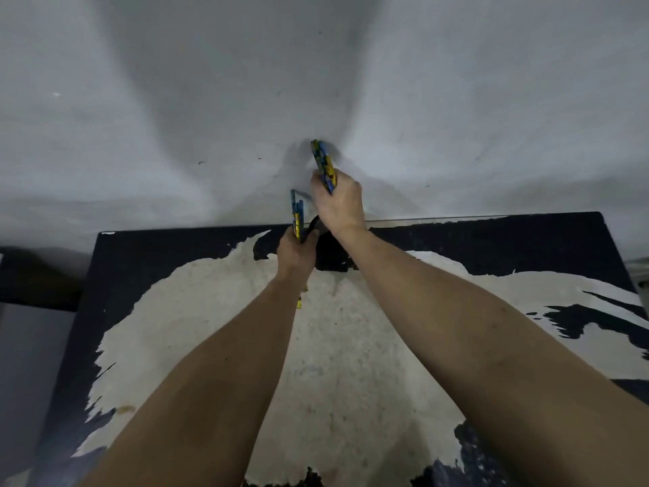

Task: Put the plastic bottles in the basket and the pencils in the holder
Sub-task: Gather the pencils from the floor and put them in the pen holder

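Note:
My right hand [339,202] is shut on a bunch of blue and yellow pencils [323,165], held tilted above the far edge of the table. My left hand [296,251] is shut on another bunch of blue and yellow pencils [297,214], held upright, with one end showing below my wrist. A black holder [328,254] stands between and just behind the two hands, mostly hidden by them. No bottles or basket are in view.
The table [491,240] is black with a large worn, pale patch across its top. It stands against a plain grey wall [316,65]. A dark low surface [38,279] lies to the left of the table.

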The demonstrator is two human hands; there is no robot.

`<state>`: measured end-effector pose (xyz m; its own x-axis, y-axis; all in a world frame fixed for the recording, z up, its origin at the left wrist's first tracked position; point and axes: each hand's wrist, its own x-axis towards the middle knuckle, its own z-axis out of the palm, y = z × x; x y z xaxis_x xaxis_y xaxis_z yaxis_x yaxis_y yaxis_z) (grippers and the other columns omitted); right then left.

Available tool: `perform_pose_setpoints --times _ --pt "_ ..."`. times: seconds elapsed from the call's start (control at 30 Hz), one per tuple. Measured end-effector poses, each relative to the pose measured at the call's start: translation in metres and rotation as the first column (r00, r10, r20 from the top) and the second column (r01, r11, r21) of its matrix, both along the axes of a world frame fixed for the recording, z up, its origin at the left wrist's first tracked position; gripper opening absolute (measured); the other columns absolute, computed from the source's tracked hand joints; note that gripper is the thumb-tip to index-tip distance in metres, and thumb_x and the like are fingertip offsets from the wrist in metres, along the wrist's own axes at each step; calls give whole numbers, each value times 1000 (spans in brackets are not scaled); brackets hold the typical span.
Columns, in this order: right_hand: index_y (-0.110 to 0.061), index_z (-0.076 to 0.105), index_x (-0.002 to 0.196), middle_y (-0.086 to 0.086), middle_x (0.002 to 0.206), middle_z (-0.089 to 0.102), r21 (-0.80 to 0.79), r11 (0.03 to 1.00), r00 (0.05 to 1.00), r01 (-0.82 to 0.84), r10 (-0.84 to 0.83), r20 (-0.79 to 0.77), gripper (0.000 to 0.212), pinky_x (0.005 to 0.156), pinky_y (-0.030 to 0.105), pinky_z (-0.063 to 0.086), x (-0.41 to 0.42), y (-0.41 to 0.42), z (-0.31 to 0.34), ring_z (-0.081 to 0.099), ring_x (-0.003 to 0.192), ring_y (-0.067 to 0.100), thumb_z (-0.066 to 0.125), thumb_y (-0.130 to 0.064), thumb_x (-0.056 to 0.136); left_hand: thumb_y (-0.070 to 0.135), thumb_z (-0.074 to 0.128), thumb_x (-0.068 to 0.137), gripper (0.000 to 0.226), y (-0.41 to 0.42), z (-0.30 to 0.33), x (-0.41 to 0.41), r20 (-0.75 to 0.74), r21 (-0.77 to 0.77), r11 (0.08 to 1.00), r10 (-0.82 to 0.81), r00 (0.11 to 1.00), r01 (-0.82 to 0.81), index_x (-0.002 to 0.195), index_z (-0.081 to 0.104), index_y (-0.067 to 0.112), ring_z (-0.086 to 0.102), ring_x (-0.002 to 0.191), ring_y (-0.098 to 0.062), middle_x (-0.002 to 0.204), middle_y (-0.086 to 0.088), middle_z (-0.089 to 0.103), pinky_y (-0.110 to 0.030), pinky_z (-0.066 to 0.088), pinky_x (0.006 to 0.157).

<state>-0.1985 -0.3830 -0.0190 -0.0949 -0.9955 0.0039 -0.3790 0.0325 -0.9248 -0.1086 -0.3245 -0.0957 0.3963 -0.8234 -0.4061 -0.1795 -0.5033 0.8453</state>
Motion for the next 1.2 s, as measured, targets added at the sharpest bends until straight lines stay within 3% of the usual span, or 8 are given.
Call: perform_pose_setpoints --times 0.3,0.47,0.57,0.73,0.87,1.0,1.1,1.2 --pt "-30 38 54 -10 44 39 -85 992 995 -96 98 13 44 42 19 33 10 13 1 42 41 6 59 -26 93 26 62 88 16 0 0 2 -46 3 999 -40 998 40 86 62 10 56 63 -25 74 -7 65 -37 43 61" --pt "-31 39 59 -11 45 41 -130 991 992 -25 41 119 38 43 15 33 26 14 3 39 41 5 55 -36 93 30 59 89 22 6 2 10 -104 3 999 -38 994 38 67 58 27 40 44 -11 51 8 53 -29 31 47" --pt "-35 45 65 -12 52 44 -99 995 996 -29 37 76 33 49 9 36 24 17 -14 49 47 1 57 -32 96 36 61 86 26 8 0 15 -90 -17 997 -77 993 76 62 57 30 37 41 -10 48 9 51 -29 30 48" --pt "-13 59 80 -8 58 46 -35 999 998 -6 8 55 32 53 22 39 8 30 -44 43 51 4 55 -37 101 44 64 82 20 9 0 18 -55 -39 995 -90 994 87 69 62 28 49 47 -11 59 6 61 -31 39 52" --pt "-15 59 85 -9 62 49 -19 1000 999 -13 13 30 27 54 14 37 2 36 -47 48 54 2 58 -37 100 40 64 85 16 10 0 17 -17 -36 996 -83 996 82 77 64 26 53 55 -14 66 3 64 -32 44 59" --pt "-18 62 96 -11 74 59 -54 998 1000 -11 11 -16 17 65 13 44 -2 37 -45 57 72 -4 65 -34 95 35 65 88 15 12 1 19 -27 -51 994 -98 995 97 84 66 21 59 64 -19 75 -3 68 -35 49 65" --pt "-15 64 114 -1 106 64 -84 996 990 -6 -6 -138 38 90 31 47 -5 41 -45 55 103 17 72 -41 87 34 63 90 16 15 5 17 -39 -65 995 -79 996 77 89 68 19 61 69 -20 77 -2 69 -35 50 65" --pt "-18 53 134 0 123 59 -23 999 984 28 -32 -173 64 100 31 40 -15 46 -42 49 117 18 73 -49 82 42 55 91 24 15 15 17 -30 -54 999 3 1000 -4 93 66 20 63 76 -24 82 -3 69 -38 51 68"
